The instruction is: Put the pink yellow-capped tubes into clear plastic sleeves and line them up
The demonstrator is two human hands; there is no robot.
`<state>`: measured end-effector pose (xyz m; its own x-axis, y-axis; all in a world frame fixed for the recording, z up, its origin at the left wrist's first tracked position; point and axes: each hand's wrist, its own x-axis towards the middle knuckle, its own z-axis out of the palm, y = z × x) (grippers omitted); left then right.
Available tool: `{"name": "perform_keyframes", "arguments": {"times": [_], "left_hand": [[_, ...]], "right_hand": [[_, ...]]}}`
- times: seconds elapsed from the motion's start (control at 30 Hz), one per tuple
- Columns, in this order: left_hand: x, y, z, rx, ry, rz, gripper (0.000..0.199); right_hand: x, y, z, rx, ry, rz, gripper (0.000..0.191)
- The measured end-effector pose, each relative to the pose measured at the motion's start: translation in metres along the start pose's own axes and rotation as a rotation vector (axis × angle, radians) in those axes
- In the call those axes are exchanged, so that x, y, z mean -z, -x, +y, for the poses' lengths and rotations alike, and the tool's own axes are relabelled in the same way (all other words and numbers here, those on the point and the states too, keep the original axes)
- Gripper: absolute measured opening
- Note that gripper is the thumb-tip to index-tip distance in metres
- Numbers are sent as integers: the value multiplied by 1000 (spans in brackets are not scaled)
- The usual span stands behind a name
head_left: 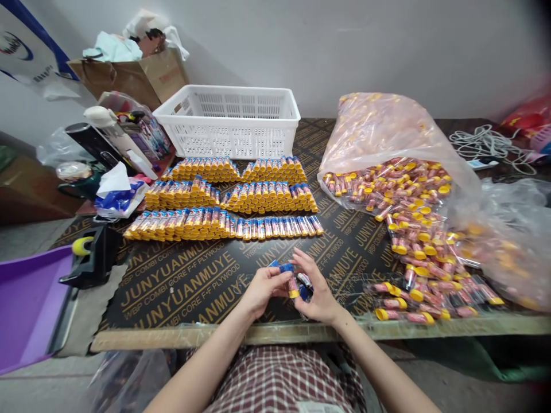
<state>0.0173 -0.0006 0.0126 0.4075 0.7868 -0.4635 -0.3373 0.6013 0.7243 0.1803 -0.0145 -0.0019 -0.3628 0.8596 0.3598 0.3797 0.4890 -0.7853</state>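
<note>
My left hand (263,291) and my right hand (316,288) are together above the black plywood board (181,292), holding a yellow-capped pink tube (293,287) between them. A small blue piece (284,267) sticks up at the fingertips, and more blue and silver wrapping (305,287) lies behind my right fingers. Exactly how each hand grips is partly hidden. Neat rows of similar tubes (224,225) lie on the board ahead of my hands. To the right, loose tubes (413,301) spill from a large clear plastic bag (387,143).
A white plastic crate (228,123) stands at the board's far edge. Bottles, tissues and bags (116,183) crowd the back left, beside a black tape dispenser (90,258) and a purple tray (34,304). White cable (486,143) and crumpled plastic (516,241) lie at right.
</note>
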Motion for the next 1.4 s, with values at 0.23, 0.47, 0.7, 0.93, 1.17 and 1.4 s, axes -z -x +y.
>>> {"name": "perform_keyframes", "arguments": {"times": [0.23, 0.47, 0.7, 0.93, 1.17, 1.4], "left_hand": [[-5, 2, 0, 29, -27, 18, 35], [-5, 2, -1, 24, -27, 14, 36], [-6, 3, -1, 22, -23, 24, 36], [-6, 0, -1, 13, -44, 45, 38], [29, -26, -4, -322, -1113, 542, 26], [38, -37, -7, -268, -1417, 531, 9]], "right_hand": [[1, 0, -2, -43, -146, -43, 79], [-1, 2, -3, -64, -220, -16, 81], [-1, 0, -3, -74, -218, -1, 81], [2, -6, -2, -52, -196, -15, 79], [70, -75, 74, -49, 180, 115, 75], [89, -102, 125, -37, 275, 20, 74]]}}
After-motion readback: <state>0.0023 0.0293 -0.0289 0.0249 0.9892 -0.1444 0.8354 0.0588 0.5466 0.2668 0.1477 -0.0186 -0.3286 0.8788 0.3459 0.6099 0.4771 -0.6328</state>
